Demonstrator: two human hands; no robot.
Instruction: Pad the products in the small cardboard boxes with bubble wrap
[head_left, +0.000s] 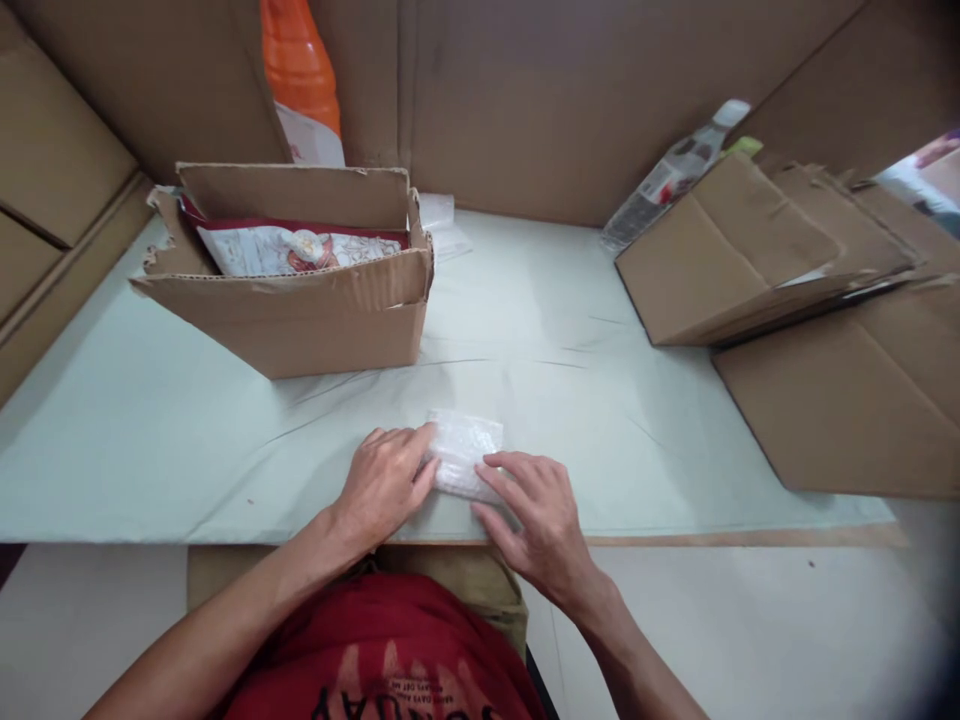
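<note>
Pressing both hands, left (386, 480), right (541, 518), on bubble-wrap packet (466, 450), pale table sheet (225, 440)

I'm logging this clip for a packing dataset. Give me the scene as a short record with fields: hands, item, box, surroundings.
left hand: flat on the packet's left end
right hand: fingers on the packet's near right edge
packet: small, whitish, flat on the table
box: open, far left, printed pouches inside
right side: stack of flattened cartons
back: orange bottle, clear bottle
</note>
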